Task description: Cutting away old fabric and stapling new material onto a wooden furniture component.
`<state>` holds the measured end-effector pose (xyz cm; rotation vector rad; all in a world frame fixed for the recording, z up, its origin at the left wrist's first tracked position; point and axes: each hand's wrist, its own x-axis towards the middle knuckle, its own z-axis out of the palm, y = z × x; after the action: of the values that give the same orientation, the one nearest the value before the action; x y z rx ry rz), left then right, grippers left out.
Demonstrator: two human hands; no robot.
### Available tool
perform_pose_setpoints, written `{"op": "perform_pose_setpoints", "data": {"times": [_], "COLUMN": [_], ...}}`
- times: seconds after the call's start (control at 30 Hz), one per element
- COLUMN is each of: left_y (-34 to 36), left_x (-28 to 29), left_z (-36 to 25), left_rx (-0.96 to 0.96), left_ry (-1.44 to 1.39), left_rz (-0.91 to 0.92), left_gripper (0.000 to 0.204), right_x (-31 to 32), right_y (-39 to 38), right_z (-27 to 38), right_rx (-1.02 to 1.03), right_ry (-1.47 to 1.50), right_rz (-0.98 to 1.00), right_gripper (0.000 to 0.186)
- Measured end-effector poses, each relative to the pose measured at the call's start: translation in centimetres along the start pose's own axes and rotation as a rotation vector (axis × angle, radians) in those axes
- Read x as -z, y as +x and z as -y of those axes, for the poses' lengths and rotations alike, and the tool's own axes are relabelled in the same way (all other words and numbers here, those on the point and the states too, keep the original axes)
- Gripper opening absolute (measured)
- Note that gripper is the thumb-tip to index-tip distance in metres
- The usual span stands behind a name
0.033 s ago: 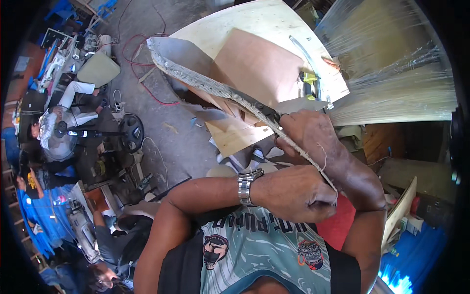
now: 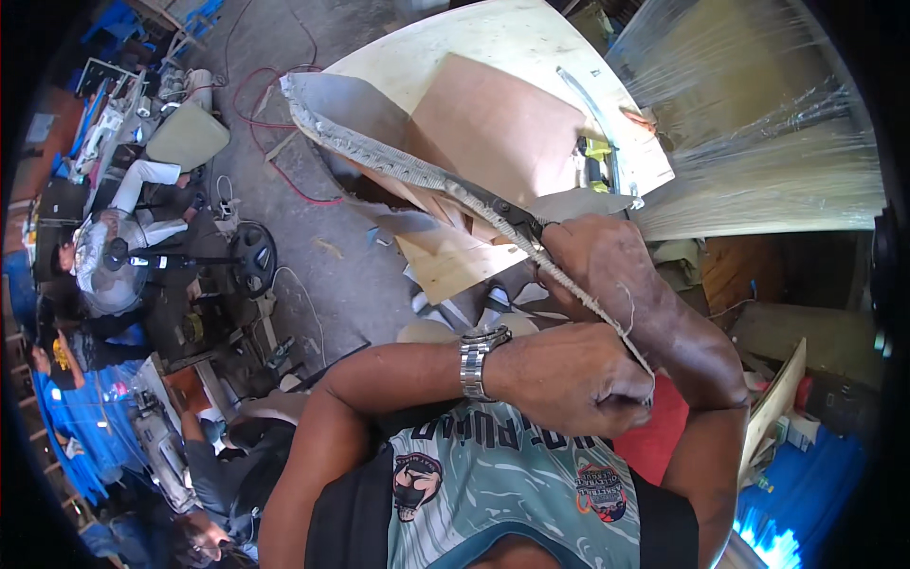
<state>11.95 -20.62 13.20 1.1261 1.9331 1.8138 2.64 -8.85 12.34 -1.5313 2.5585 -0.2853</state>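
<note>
The right hand [image 2: 607, 261] is gripping scissors [image 2: 498, 211] closed around their handles, while the left hand [image 2: 569, 379] is clenching the near end of a grey fabric strip [image 2: 379, 156], pulling it taut for the blades, above the plywood table [image 2: 493, 43] beyond

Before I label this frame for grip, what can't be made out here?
Head view only:
- Scissors handles: hidden inside the right hand.
- End of the grey strip: buried in the left hand fist.
- Whether the blades are cutting or closed: too small.
- Fingertips of both hands: curled away from view.
</note>
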Motion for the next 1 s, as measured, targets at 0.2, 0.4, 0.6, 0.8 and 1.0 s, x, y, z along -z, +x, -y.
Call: {"op": "perform_pose_setpoints", "data": {"times": [0.2, 0.4, 0.6, 0.8, 1.0], "left_y": [-4.6, -13.1, -16.5, -17.1, -16.0], "left_x": [5.2, 12.7, 10.1, 10.5, 9.9], "left_z": [-1.0, 1.9, 8.4, 12.2, 14.6], "left_rx": [-0.248, 0.115, 0.144, 0.268, 0.385], "left_ry": [-0.064, 0.401, 0.261, 0.166, 0.124], "left_rz": [0.224, -0.475, -0.458, -0.806, -0.743], "left_gripper": [0.029, 0.046, 0.058, 0.064, 0.063], "right_x": [0.5, 0.5, 0.0, -0.1, -0.1], "right_y": [-0.2, 1.3, 2.4, 2.5, 2.7], "right_z": [1.1, 4.6, 7.4, 8.5, 8.1], "right_rx": [-0.101, -0.324, -0.396, -0.461, -0.456], "right_ry": [-0.053, -0.145, -0.262, -0.295, -0.3], "right_rz": [0.072, 0.149, 0.028, 0.003, 0.044], "right_gripper": [0.026, 0.031, 0.031, 0.031, 0.031]}}
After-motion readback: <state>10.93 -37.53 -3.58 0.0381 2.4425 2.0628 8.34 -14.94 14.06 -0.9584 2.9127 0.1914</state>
